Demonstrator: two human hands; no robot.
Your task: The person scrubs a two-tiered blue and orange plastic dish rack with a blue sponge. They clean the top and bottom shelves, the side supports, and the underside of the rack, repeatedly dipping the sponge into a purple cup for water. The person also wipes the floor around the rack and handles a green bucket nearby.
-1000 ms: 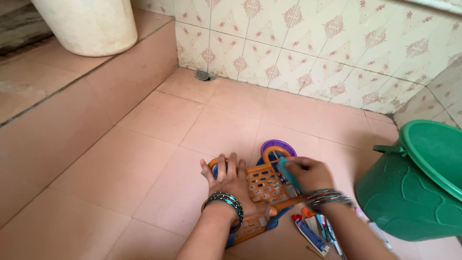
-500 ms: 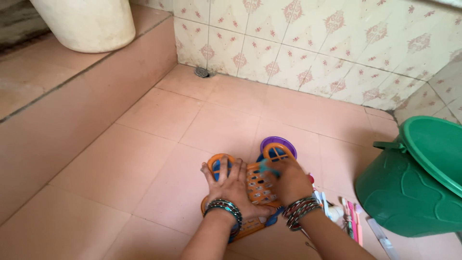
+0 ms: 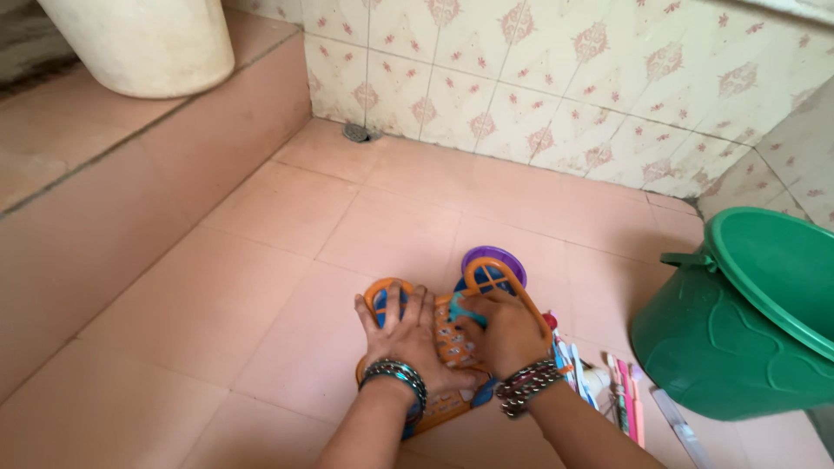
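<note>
Pink tiled floor [image 3: 287,260]; green bucket [image 3: 738,321] right of orange rack [image 3: 452,334].

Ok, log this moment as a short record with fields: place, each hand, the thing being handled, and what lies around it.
place: pink tiled floor in the corner of a patterned tile wall
left hand: pressed flat on the orange rack, bangles on the wrist
right hand: on the rack, fingers closed around a small teal item
orange rack: perforated plastic, lying on the floor, with a purple lid behind it
right of it: toothbrushes and tubes, then a green bucket
far left: pale tub on a raised ledge
</note>
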